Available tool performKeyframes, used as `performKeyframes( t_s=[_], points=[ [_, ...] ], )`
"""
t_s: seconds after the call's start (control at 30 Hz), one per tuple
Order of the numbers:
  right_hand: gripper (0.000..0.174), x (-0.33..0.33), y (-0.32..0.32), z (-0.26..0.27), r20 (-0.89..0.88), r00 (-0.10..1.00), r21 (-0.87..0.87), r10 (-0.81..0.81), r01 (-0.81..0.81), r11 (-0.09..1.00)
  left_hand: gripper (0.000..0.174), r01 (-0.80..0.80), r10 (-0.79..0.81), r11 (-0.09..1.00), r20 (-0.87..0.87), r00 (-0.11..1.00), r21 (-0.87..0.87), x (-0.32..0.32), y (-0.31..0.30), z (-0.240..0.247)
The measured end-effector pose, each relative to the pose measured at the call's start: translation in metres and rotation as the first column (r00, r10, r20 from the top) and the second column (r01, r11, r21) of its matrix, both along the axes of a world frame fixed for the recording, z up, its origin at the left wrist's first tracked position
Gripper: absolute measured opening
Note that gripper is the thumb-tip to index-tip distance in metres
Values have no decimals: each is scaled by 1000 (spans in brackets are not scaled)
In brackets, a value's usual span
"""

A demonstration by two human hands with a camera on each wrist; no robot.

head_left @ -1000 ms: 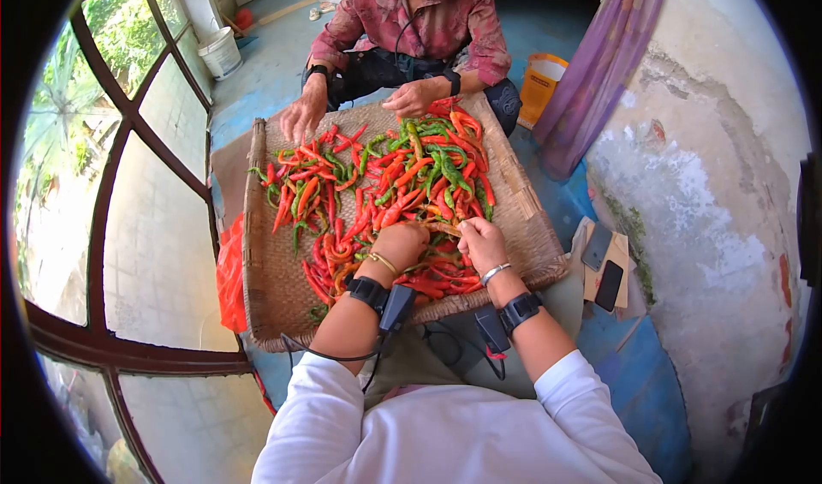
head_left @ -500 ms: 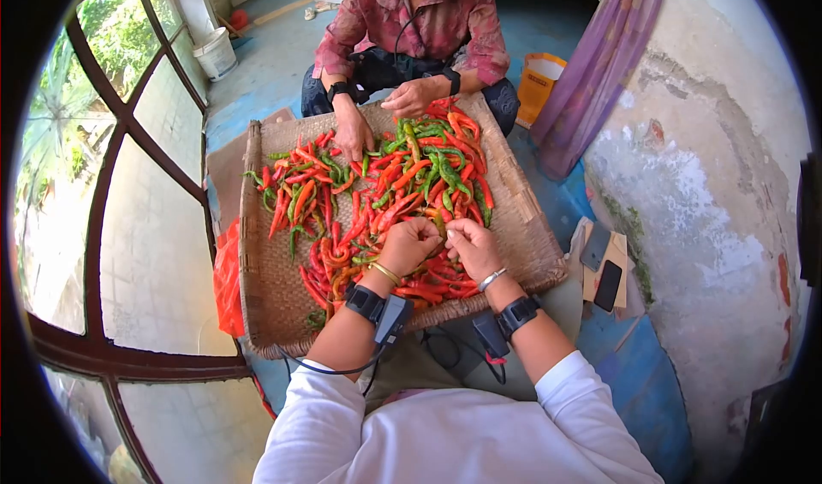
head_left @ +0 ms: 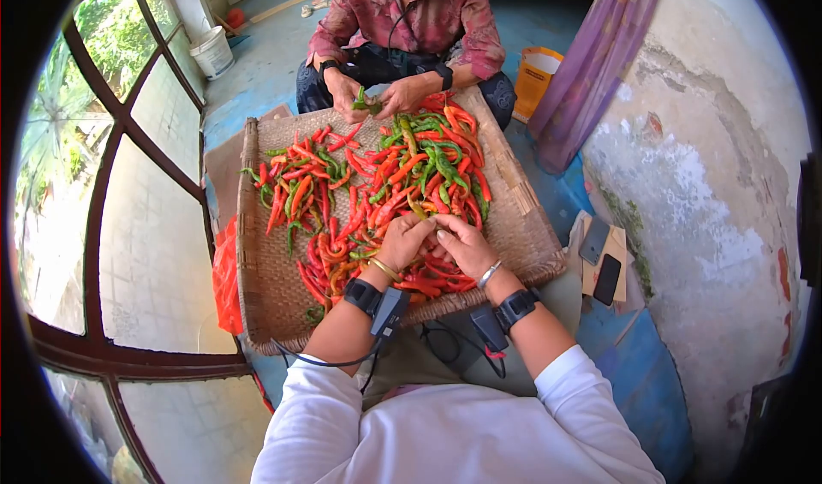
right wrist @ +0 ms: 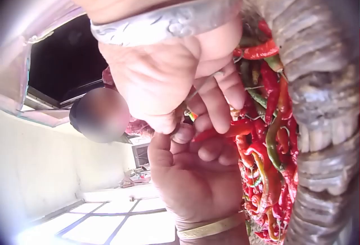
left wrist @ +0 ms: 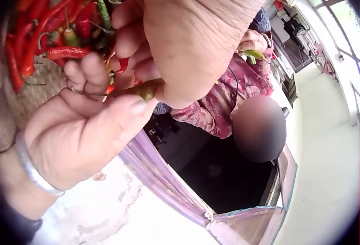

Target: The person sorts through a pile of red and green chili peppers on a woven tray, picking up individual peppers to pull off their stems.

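Note:
My left hand point(head_left: 405, 244), with a gold bracelet, and my right hand point(head_left: 467, 248), with a silver bracelet, meet fingertip to fingertip over the near part of a pile of red and green peppers point(head_left: 398, 169). Between them is a small brownish-green pepper point(left wrist: 147, 90), pinched by thumb and finger of the left hand point(left wrist: 188, 36). Thumb and fingers of the right hand point(left wrist: 84, 127) close on its stem end; a thin stem point(right wrist: 209, 80) shows beside the right palm. A red pepper point(right wrist: 209, 134) lies by the left hand's curled fingers.
The peppers lie in a woven tray point(head_left: 270, 295). Across it sits a person point(head_left: 411, 34) holding green peppers point(head_left: 366, 103) in both hands. Two phones point(head_left: 607, 278), a purple curtain point(head_left: 582, 81) and an orange box point(head_left: 537, 81) are at the right, a red bag point(head_left: 227, 278) at the left.
My hands have come closer together, fingertips now touching, with the right hand turned more inward. The other person's hand has risen from the pile and now holds green peppers by the other hand.

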State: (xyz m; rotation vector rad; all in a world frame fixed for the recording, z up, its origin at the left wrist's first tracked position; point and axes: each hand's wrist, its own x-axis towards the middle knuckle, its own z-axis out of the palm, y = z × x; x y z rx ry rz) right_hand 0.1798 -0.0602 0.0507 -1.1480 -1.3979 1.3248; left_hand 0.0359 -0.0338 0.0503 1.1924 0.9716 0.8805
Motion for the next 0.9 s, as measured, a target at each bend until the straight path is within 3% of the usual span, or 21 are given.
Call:
performKeyframes(
  t_s=[0.17,0.23,0.3,0.33,0.37,0.43,0.47,0.5,0.53,0.57,0.6,0.63,0.7,0.73,0.8,0.83,0.9],
  points=[
    [27,1,-3,8,85,996,-38,12,-9,999,25,88,-63,968,109,992,-235,-6,7,-5],
    [26,0,-3,7,-14,1000,-33,-12,12,999,23,84,79,854,288,954,-514,-10,11,-5],
    [25,1,-2,5,-113,993,-30,-37,34,999,21,66,94,886,318,943,-459,-23,22,-7],
    [24,3,-1,2,-151,986,-30,-68,64,997,24,19,169,924,451,876,-383,-32,29,-9],
    [22,5,1,-2,-190,977,-32,-100,95,995,27,-41,224,949,578,785,-313,-39,35,-11],
    [20,5,1,-3,-206,973,-14,-105,105,994,36,-259,397,915,586,706,-308,-43,33,14],
    [19,5,1,-1,-145,980,-29,-140,137,990,33,-312,399,916,488,776,-253,-46,34,14],
    [19,4,1,0,-82,982,-38,-172,169,985,33,-314,402,915,487,776,-254,-45,33,9],
    [18,4,2,-2,-57,976,-48,-212,209,977,28,-218,215,976,150,965,5,-41,32,-2],
    [18,4,4,-3,-60,976,-46,-212,209,977,23,-15,68,979,-255,964,204,-37,31,-13],
    [17,5,5,-5,-72,965,-71,-251,246,967,13,90,95,878,-356,929,470,-30,23,-23],
    [16,6,5,-7,-84,953,-98,-291,283,954,14,317,79,799,-611,788,512,-24,17,-20],
    [16,7,5,-9,-78,950,-132,-301,289,948,17,521,81,644,-727,682,560,-10,12,-27],
    [16,7,6,-10,-71,950,-163,-305,291,943,17,521,80,644,-726,683,561,-4,10,-29],
    [15,7,6,-11,-36,949,-163,-314,304,939,18,625,100,643,-857,505,443,4,9,-30],
    [15,7,6,-12,-4,947,-165,-322,317,934,18,623,104,643,-857,505,445,6,8,-28],
    [15,6,7,-13,16,939,-150,-344,342,927,17,657,79,692,-937,341,298,8,9,-25]
  ],
)
